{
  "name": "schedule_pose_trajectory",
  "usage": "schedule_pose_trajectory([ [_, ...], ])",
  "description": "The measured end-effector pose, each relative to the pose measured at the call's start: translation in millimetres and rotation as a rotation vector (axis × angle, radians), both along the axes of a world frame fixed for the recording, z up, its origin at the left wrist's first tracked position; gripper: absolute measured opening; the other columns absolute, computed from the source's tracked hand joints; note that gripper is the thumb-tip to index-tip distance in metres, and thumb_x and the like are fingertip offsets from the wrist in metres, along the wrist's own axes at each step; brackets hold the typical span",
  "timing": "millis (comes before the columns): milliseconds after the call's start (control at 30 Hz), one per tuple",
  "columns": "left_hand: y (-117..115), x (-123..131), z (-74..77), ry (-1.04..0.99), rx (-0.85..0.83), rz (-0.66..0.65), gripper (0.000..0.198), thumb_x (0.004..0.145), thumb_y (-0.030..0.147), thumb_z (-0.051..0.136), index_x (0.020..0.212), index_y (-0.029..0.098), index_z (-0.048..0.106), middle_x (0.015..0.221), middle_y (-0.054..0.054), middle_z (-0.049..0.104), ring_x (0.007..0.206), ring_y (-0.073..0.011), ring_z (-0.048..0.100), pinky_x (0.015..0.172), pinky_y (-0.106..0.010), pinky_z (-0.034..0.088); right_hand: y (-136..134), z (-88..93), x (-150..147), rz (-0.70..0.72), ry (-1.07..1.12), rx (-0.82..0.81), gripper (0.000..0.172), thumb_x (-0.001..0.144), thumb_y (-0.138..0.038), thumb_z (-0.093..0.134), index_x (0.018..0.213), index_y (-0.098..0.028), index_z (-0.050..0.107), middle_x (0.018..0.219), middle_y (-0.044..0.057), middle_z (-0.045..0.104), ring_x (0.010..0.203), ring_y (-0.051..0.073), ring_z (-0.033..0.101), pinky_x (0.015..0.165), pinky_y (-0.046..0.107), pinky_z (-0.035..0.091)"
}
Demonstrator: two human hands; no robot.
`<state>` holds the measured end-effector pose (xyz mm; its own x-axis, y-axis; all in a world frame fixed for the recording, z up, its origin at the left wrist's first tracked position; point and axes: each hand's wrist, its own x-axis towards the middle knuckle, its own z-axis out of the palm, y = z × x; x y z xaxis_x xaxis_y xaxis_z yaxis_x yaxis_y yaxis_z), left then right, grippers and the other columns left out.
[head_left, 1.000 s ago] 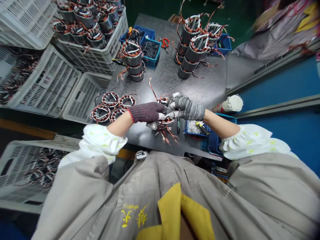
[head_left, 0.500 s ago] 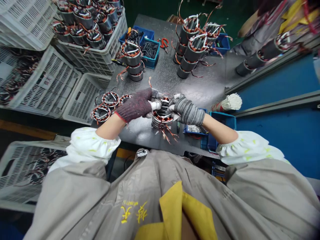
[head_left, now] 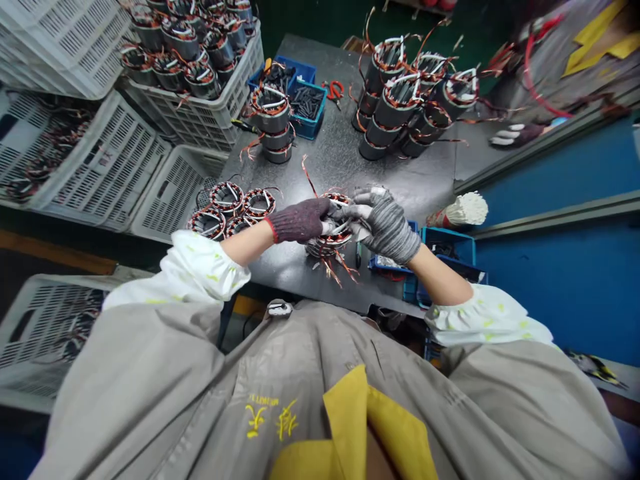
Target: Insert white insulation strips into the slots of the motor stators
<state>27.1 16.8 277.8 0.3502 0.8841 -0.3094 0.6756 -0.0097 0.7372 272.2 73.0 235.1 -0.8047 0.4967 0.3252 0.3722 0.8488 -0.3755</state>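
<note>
Head view: the left hand (head_left: 300,221), in its dark red glove, is resting over the near stator (head_left: 326,249), its pale fingertips bending in close across the coil. Opposite, the right hand (head_left: 387,223), in striped grey, is meeting the stator's right edge, fingers curling, thumb lying close to them. Are those fingers pinching a wire? From where I'm standing, I cannot tell for either hand.

And the stator itself? It's sitting on the table (head_left: 287,277), right in front of the person, with copper strands fanning out toward the apron side and one long lead poking up behind. Just right of it a dark pen (head_left: 358,253) is lying, and beside that a blue bin (head_left: 386,269) is showing partly under the right hand.

Out left, a cluster of stators (head_left: 226,195) is standing near the left wrist. Farther back, a stack (head_left: 277,125) is rising beside a blue tray (head_left: 310,128) of black pieces, with red pliers (head_left: 338,98) lying next to it. Right of those, taller stacks (head_left: 384,110) are trailing wires, and a white bundle (head_left: 469,209) is lying near the blue panel (head_left: 560,173). Beyond, a co-worker's gloved hand (head_left: 520,135) is resting near the table's far corner.
</note>
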Motion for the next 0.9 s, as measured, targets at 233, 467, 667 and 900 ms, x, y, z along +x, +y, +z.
schedule_pose_trajectory([
  [233,-23.0,-15.2,-4.7,-0.17,0.048,0.356,0.036,0.085,0.031,0.074,0.119,0.019,0.078,0.094,-0.006,0.082,0.078,-0.0221,0.075,0.079,-0.039,0.068,-4.3,-4.7,-8.6,-0.003,-0.178,0.007,0.025,0.093,-0.023,0.069,0.11,-0.019,0.087,0.123,0.018,0.081,0.127,0.041,0.066,0.118,0.065,0.053],
  [467,20.1,3.9,9.9,-0.14,-0.246,-0.035,0.016,0.076,0.024,0.073,0.091,0.022,0.078,0.077,-0.002,0.077,0.074,-0.0249,0.076,0.077,-0.04,0.065,-5.3,-16.3,-13.5,-0.017,-0.087,-0.002,0.018,0.1,-0.026,0.067,0.098,-0.022,0.085,0.111,0.015,0.08,0.112,0.035,0.068,0.101,0.054,0.058],
  [667,22.6,15.5,3.4,0.148,0.003,-0.094,0.015,0.075,0.017,0.073,0.09,0.022,0.075,0.091,-0.008,0.082,0.093,-0.0311,0.08,0.088,-0.041,0.064,-7.0,-20.7,-7.3,-0.053,-0.016,-0.014,0.027,0.106,-0.03,0.062,0.109,-0.023,0.088,0.12,0.016,0.083,0.118,0.036,0.069,0.105,0.056,0.057],
  [900,-37.5,-11.8,-10.5,0.041,0.223,0.344,0.024,0.097,0.033,0.07,0.118,0.021,0.073,0.108,-0.009,0.082,0.107,-0.0283,0.079,0.099,-0.041,0.065,-15.4,-2.3,-4.1,0.047,-0.081,-0.031,0.033,0.104,-0.031,0.065,0.128,-0.022,0.087,0.134,0.017,0.083,0.133,0.039,0.068,0.118,0.064,0.053],
])
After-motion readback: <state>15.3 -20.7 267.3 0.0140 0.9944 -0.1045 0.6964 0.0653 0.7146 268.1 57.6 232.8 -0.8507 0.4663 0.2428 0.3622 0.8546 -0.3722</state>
